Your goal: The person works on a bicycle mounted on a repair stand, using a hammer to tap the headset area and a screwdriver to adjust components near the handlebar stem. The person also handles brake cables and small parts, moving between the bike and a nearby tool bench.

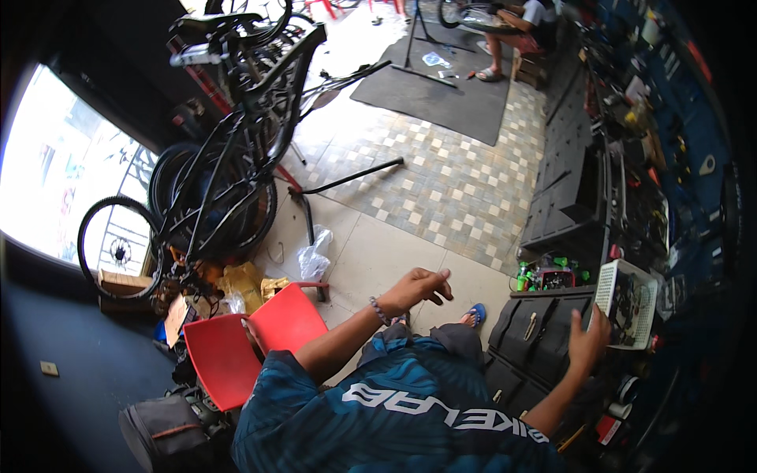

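My left hand (418, 291) hangs in the air over the pale floor tiles, a beaded bracelet on its wrist. Its fingers are loosely bent and apart, and nothing shows in them. On the right, my right hand (590, 340) is raised with thumb and fingers apart beside a white plastic basket (605, 288). Small dark parts lie in the basket. The fingers overlap its near left corner; whether they touch it I cannot tell. Below that hand is a black drawer cabinet (512, 335).
A black bicycle frame (288, 102) stands clamped in a stand at the left, its leg (355, 175) reaching over the floor. A red chair (225, 359) is close by my left arm. Green bottles (523, 277) stand near the cabinet. Another person (524, 24) sits beyond a grey mat (441, 91).
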`<state>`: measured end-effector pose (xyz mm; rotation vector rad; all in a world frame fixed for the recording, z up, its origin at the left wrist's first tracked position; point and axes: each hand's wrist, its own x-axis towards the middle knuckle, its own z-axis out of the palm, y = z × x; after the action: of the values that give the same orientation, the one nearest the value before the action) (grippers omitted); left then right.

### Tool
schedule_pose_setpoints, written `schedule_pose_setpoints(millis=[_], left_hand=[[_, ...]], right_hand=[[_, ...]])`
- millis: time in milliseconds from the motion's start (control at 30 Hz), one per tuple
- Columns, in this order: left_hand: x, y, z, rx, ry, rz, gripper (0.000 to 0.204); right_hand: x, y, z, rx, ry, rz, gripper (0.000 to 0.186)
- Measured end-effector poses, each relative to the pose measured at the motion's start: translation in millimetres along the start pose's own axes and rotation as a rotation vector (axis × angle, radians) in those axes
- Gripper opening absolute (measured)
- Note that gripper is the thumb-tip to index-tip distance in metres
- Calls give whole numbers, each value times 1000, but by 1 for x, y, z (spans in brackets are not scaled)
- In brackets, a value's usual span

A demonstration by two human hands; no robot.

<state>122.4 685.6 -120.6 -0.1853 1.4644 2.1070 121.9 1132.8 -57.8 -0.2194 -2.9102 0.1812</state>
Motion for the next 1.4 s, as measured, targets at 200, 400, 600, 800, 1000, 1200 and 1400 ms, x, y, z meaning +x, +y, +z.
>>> schedule_pose_setpoints(millis=[200,400,600,800,1000,1200,1400], left_hand=[[-150,67,-139,751,1014,580,17],[-271,127,-268,1469,1844,-145,57],[-281,135,-316,1373,1763,-420,60],[-289,142,-318,1312,1792,-500,40],[-284,131,-318,1278,1775,-523,35],[-276,120,-331,1306,1741,-501,30],[-268,126,-324,1263,1793,-492,26]], right_hand=[[28,-194,23,354,-172,-432,50],[51,-308,51,399,-459,-658,49],[101,-379,77,406,-555,-805,49],[146,-419,94,344,-583,-872,48],[158,-457,103,348,-642,-947,47],[154,-470,106,310,-716,-943,48],[156,-470,113,218,-692,-928,50]])
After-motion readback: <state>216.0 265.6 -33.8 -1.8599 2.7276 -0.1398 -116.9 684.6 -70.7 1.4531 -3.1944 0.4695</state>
